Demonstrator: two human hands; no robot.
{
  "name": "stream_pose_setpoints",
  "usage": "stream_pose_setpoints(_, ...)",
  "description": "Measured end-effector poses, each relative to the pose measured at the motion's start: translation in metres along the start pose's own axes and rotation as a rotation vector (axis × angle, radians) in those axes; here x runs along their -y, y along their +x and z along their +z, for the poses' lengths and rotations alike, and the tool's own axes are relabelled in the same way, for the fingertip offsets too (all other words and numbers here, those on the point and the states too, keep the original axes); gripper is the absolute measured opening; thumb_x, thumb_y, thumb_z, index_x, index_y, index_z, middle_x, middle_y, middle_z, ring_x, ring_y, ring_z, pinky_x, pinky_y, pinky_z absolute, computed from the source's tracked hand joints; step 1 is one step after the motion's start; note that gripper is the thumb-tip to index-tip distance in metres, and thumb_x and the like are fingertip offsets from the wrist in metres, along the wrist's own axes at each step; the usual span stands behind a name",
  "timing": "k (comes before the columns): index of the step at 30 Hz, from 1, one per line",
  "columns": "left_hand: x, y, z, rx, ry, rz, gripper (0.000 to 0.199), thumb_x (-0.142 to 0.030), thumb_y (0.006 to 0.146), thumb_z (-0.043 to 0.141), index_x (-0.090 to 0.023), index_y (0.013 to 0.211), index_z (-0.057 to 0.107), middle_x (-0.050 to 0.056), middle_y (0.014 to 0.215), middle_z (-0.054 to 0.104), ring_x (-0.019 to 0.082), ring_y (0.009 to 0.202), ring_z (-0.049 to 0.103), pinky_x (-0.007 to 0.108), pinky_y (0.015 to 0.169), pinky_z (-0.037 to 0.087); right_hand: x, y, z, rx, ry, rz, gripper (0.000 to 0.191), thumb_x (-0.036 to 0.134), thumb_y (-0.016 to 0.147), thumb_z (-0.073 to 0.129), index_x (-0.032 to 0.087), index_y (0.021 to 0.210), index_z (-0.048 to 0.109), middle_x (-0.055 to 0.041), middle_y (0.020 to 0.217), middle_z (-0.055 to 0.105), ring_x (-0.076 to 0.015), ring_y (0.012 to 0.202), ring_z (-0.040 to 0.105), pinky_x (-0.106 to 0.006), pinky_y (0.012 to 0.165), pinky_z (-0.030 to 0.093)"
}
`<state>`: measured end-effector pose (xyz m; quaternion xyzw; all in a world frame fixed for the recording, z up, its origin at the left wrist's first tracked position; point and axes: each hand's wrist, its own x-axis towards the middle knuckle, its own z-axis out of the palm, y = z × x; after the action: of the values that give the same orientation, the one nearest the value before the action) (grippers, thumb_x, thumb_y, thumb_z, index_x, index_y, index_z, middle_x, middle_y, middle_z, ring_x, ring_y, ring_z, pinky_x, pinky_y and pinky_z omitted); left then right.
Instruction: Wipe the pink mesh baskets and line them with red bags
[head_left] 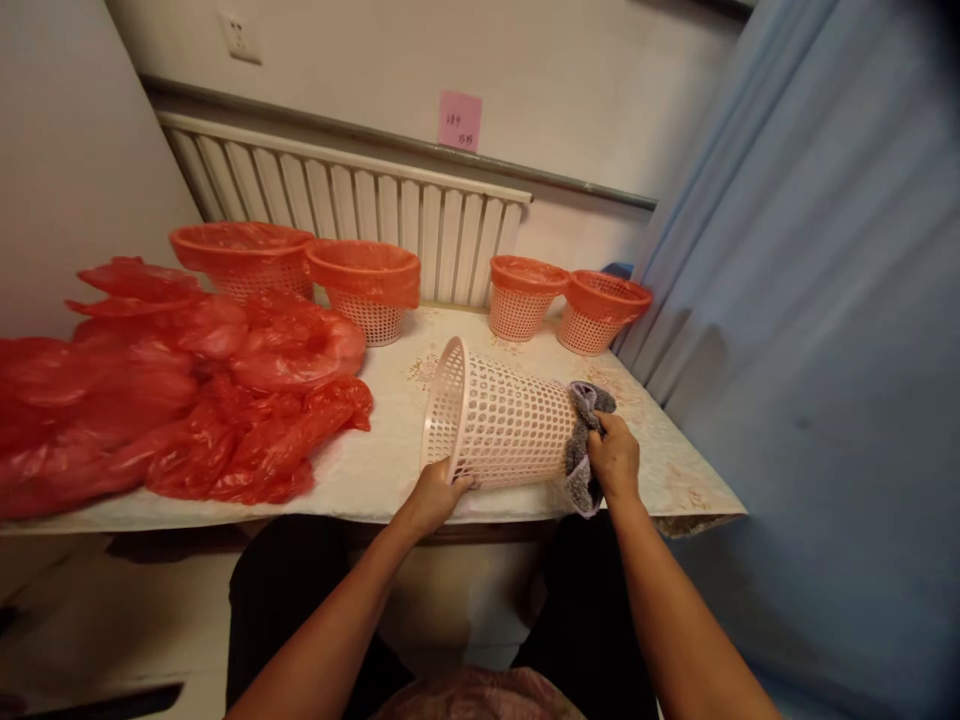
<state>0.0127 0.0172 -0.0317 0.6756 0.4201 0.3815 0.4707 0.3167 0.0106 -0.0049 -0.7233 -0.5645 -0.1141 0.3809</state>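
A pale pink perforated basket (517, 420) lies on its side on the table, its open mouth facing left. My left hand (435, 495) grips the near edge of its rim, fingers partly hidden inside the mouth. Against the basket's base, on the right, is a grey cloth (583, 450) with a light purple edge. My right hand (616, 455) is closed on this cloth and presses it to the base.
Crumpled red plastic bags (225, 390) cover the table's left side. Along the back stand red-lined baskets (375, 290), (520, 310) and others. Behind them is a radiator (360, 200). A blue curtain (795, 330) hangs at the right, beside the patterned tablecloth (675, 460).
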Motion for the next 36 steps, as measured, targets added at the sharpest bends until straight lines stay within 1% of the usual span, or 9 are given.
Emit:
stream_pose_setpoints(4, 0.0, 0.004, 0.0, 0.004, -0.02, -0.023, 0.03, -0.022, 0.074, 0.058, -0.011, 0.099, 0.068, 0.009, 0.103, 0.073, 0.024, 0.097, 0.066, 0.036, 0.094, 0.047, 0.023, 0.003, 0.003, -0.024, 0.015, -0.013, 0.04, 0.018, 0.075, 0.043, 0.015, 0.109, 0.065, -0.0106, 0.107, 0.064, -0.0228, 0.098, 0.057, -0.036, 0.091, 0.044)
stream_pose_setpoints(9, -0.009, 0.008, -0.001, -0.02, -0.03, -0.084, 0.03, -0.02, 0.071, 0.059, -0.01, 0.097, 0.069, 0.009, 0.101, 0.073, 0.023, 0.095, 0.066, 0.034, 0.091, 0.049, 0.087, -0.001, 0.009, -0.011, 0.172, -0.165, 0.04, 0.014, 0.074, 0.043, 0.017, 0.108, 0.064, -0.01, 0.109, 0.063, -0.0224, 0.103, 0.055, -0.037, 0.095, 0.043)
stream_pose_setpoints(14, -0.012, 0.014, -0.003, -0.031, -0.067, -0.071, 0.03, -0.019, 0.069, 0.059, -0.011, 0.095, 0.069, 0.006, 0.096, 0.074, 0.023, 0.091, 0.065, 0.034, 0.088, 0.05, 0.157, -0.02, 0.011, 0.067, 0.352, -0.328, 0.042, 0.011, 0.075, 0.045, 0.018, 0.112, 0.063, -0.0084, 0.116, 0.06, -0.0216, 0.109, 0.052, -0.036, 0.099, 0.041)
stream_pose_setpoints(18, -0.008, 0.017, -0.003, -0.041, -0.054, -0.069, 0.022, -0.023, 0.074, 0.053, -0.012, 0.083, 0.07, 0.005, 0.089, 0.073, 0.023, 0.084, 0.064, 0.035, 0.081, 0.051, 0.183, -0.038, 0.013, 0.068, 0.363, -0.399, 0.045, 0.011, 0.078, 0.047, 0.018, 0.121, 0.058, -0.0089, 0.12, 0.057, -0.023, 0.112, 0.049, -0.038, 0.101, 0.04)
stream_pose_setpoints(20, -0.007, 0.018, -0.004, -0.041, -0.062, -0.051, 0.022, -0.023, 0.074, 0.055, -0.011, 0.086, 0.07, 0.006, 0.091, 0.073, 0.023, 0.084, 0.064, 0.034, 0.081, 0.051, 0.181, -0.04, 0.015, 0.057, 0.345, -0.407, 0.046, 0.011, 0.078, 0.048, 0.019, 0.122, 0.058, -0.0089, 0.12, 0.057, -0.0233, 0.112, 0.049, -0.038, 0.1, 0.041)
stream_pose_setpoints(23, -0.006, 0.019, -0.005, -0.026, -0.11, -0.049, 0.029, -0.021, 0.07, 0.06, -0.011, 0.096, 0.068, 0.006, 0.094, 0.072, 0.022, 0.085, 0.064, 0.034, 0.083, 0.05, 0.164, -0.032, 0.016, 0.077, 0.296, -0.417, 0.045, 0.01, 0.077, 0.048, 0.021, 0.12, 0.06, -0.007, 0.12, 0.058, -0.0226, 0.11, 0.05, -0.036, 0.099, 0.041)
stream_pose_setpoints(28, -0.007, 0.023, -0.009, -0.025, -0.127, -0.102, 0.035, -0.02, 0.067, 0.065, -0.012, 0.102, 0.067, 0.007, 0.1, 0.072, 0.022, 0.089, 0.066, 0.035, 0.087, 0.05, 0.114, -0.007, 0.018, 0.091, 0.174, -0.334, 0.041, 0.013, 0.078, 0.047, 0.022, 0.114, 0.064, -0.0055, 0.118, 0.059, -0.0213, 0.107, 0.052, -0.035, 0.097, 0.041)
stream_pose_setpoints(33, -0.01, 0.026, -0.01, 0.012, -0.176, -0.091, 0.032, -0.017, 0.069, 0.063, -0.01, 0.1, 0.066, 0.008, 0.098, 0.072, 0.02, 0.086, 0.065, 0.034, 0.083, 0.051, 0.058, 0.009, 0.021, 0.05, 0.081, -0.19, 0.039, 0.016, 0.076, 0.046, 0.02, 0.11, 0.065, -0.007, 0.114, 0.061, -0.0208, 0.103, 0.053, -0.035, 0.094, 0.042)
stream_pose_setpoints(36, -0.012, 0.026, -0.01, 0.022, -0.173, -0.08, 0.031, -0.016, 0.069, 0.062, -0.011, 0.099, 0.066, 0.008, 0.097, 0.072, 0.019, 0.085, 0.065, 0.034, 0.082, 0.051, 0.038, 0.011, 0.02, 0.016, 0.093, -0.137, 0.04, 0.017, 0.075, 0.044, 0.018, 0.109, 0.065, -0.008, 0.11, 0.062, -0.021, 0.1, 0.054, -0.034, 0.092, 0.042)
